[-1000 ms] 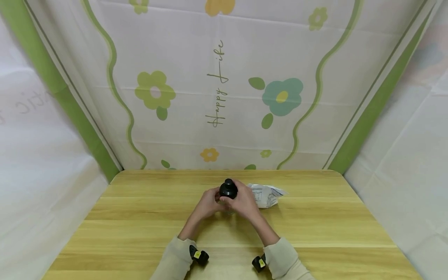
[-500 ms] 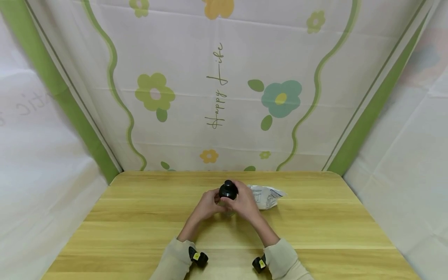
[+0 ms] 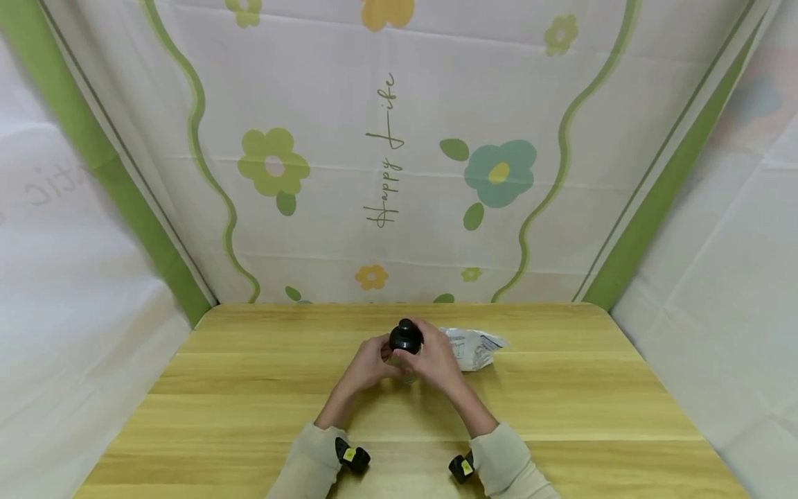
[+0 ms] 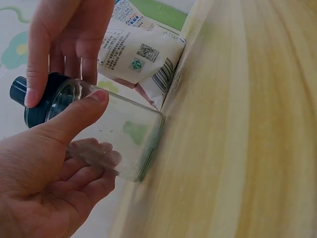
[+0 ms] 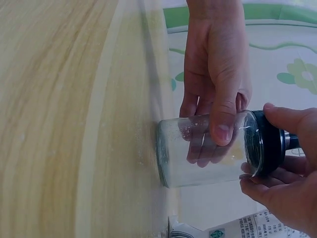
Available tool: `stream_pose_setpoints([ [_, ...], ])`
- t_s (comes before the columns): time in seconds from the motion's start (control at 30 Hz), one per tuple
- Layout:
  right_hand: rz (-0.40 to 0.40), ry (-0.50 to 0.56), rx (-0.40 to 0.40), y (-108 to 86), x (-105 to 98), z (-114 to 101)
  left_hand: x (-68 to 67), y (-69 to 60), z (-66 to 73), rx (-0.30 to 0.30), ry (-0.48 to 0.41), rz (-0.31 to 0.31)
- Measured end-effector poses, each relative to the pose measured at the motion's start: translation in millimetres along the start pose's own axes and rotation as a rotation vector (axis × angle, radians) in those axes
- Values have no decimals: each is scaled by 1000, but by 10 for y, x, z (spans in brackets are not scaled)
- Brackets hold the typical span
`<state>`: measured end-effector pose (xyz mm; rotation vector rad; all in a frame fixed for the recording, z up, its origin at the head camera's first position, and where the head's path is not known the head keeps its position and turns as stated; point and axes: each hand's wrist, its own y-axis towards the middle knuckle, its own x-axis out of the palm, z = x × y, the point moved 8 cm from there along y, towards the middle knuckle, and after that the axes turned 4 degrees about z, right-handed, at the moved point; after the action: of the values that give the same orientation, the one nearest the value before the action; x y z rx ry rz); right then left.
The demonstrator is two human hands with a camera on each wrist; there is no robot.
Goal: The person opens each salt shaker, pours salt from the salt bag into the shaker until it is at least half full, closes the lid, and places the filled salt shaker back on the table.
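Observation:
A clear glass jar (image 4: pixel 131 106) with a black knobbed lid (image 3: pixel 405 341) stands upright on the wooden table. My left hand (image 3: pixel 368 364) holds the glass body, thumb on one side and fingers round the other. Higher up, my right hand (image 3: pixel 436 357) grips the lid between thumb and fingers, as the right wrist view also shows. The lid sits on the jar's mouth; whether it is tight I cannot tell. The glass is see-through, with small specks on its wall. Just right of the jar lies a white printed bag (image 3: pixel 476 350), partly behind my right hand.
The light wooden table (image 3: pixel 249 395) extends on both sides of my arms. A white fabric wall with flower prints (image 3: pixel 386 242) rises at its back edge, with more white fabric at left and right. Black wrist cameras are strapped on both sleeves.

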<state>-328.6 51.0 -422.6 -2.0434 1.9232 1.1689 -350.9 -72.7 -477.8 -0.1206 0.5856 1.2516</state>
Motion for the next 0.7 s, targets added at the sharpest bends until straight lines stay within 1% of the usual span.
stream_pose_setpoints([
  [0.2, -4, -23, -12, 5, -9, -26, 0, -2, 5, -12, -7, -8],
  [0.33, 0, -25, -23, 2, -12, -34, -7, -3, 2, -12, 23, -1],
  [0.4, -1, -18, -25, 4, -8, -34, -10, -1, 4, -12, 25, 1],
  [0.6, 10, -20, -16, 9, -4, -20, -2, -2, 14, -8, -23, -15],
  [0.7, 17, -16, -19, 6, -6, -20, -1, -4, 22, -4, -28, -17],
])
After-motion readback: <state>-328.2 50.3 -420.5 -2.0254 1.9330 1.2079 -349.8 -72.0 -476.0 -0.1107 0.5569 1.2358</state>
